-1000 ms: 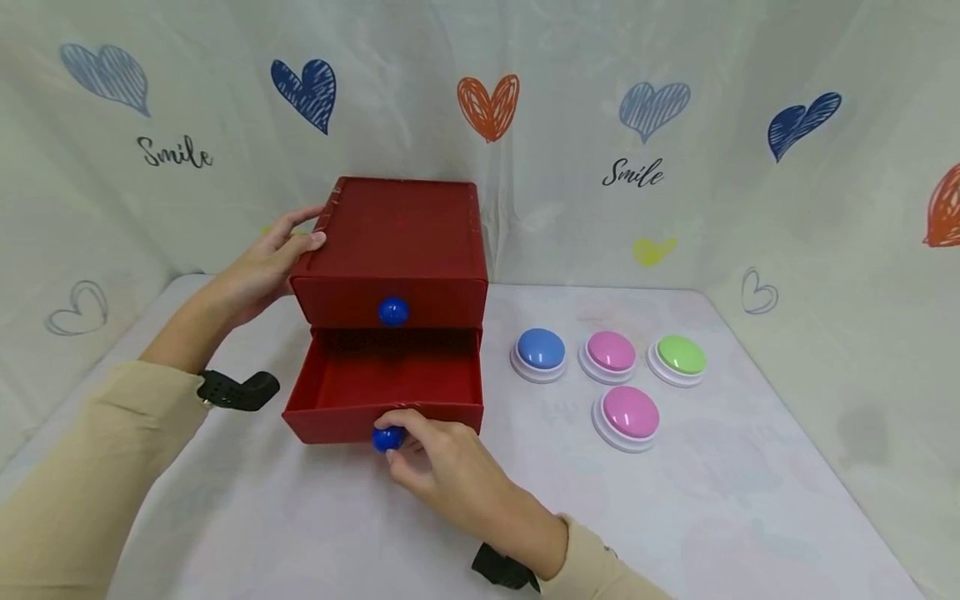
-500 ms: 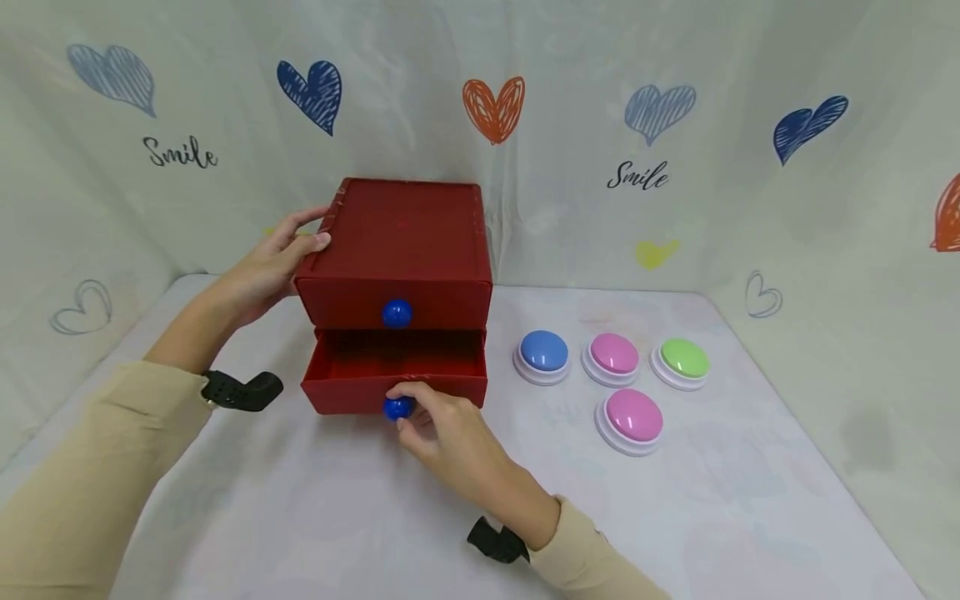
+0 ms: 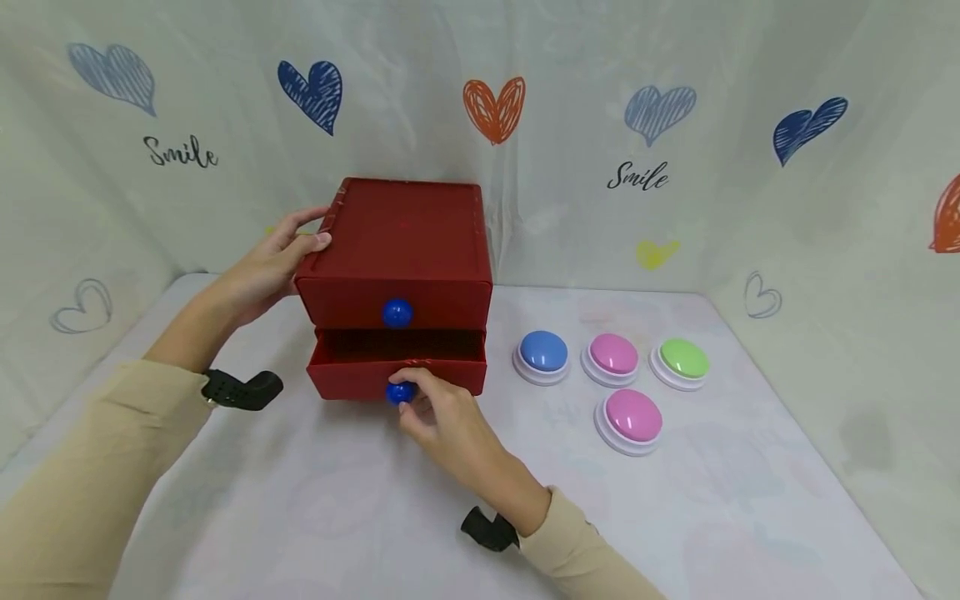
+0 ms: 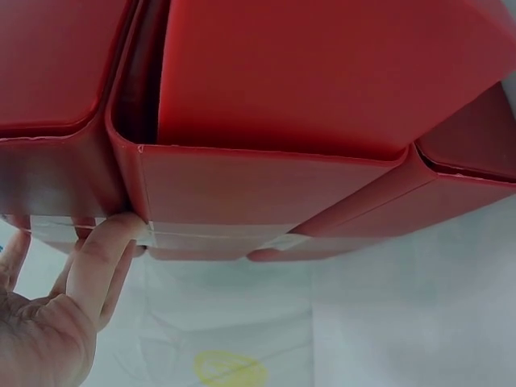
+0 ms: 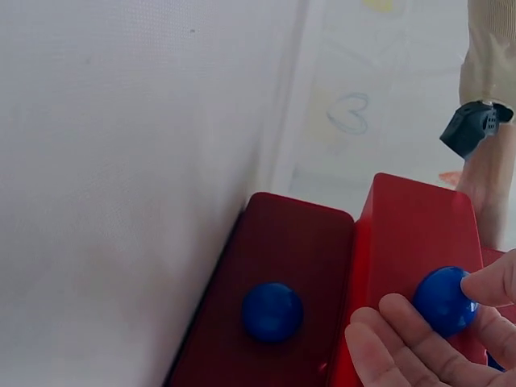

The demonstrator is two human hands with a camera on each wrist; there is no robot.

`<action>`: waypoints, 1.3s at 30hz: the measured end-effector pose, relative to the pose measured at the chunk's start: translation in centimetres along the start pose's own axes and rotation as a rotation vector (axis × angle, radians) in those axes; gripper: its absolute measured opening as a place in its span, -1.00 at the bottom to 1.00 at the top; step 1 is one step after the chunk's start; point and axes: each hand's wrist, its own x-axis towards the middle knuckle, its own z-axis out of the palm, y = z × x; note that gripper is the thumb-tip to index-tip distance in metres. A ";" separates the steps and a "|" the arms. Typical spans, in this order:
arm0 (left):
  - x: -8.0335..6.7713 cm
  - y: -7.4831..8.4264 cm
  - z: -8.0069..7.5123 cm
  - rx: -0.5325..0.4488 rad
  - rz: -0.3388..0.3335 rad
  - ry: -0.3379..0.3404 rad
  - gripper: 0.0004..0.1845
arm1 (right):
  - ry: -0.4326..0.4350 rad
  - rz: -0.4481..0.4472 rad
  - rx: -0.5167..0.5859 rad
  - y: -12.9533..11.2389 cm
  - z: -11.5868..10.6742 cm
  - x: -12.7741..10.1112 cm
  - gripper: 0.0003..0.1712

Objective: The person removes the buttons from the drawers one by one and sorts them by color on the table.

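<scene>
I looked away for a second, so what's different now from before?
The open red drawer slid further into the box, so less sticks out. The right hand moved with it, pinching the same blue knob; nothing was let go. The left hand still rests against the box, and the four round buttons stayed put.

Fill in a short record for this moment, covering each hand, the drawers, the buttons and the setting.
Left hand: touches the top edge and side of the red drawer unit
Right hand: pinches the blue knob of the middle drawer
Opening: middle drawer partly out
Shut drawers: upper drawer, lower drawer
Contents: cannot tell; interior too dark
Buttons: blue button, rear pink button, front pink button, green button, right of the unit
Setting: white table, pale backdrop with hearts
</scene>
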 end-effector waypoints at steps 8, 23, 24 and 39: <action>0.1 -0.1 0.0 0.001 0.002 0.007 -0.35 | 0.042 0.009 0.001 0.6 0.4 0.8 -0.64; -0.1 0.1 0.2 -0.007 0.006 0.004 -0.36 | 0.051 0.039 0.020 1.5 0.4 2.0 -0.64; 0.0 0.1 0.2 -0.007 0.006 0.004 -0.37 | 0.050 0.040 0.020 1.6 0.4 2.0 -0.64; 0.0 0.0 0.3 0.004 0.005 0.018 -0.36 | 0.049 0.065 0.050 1.9 0.5 2.7 -0.65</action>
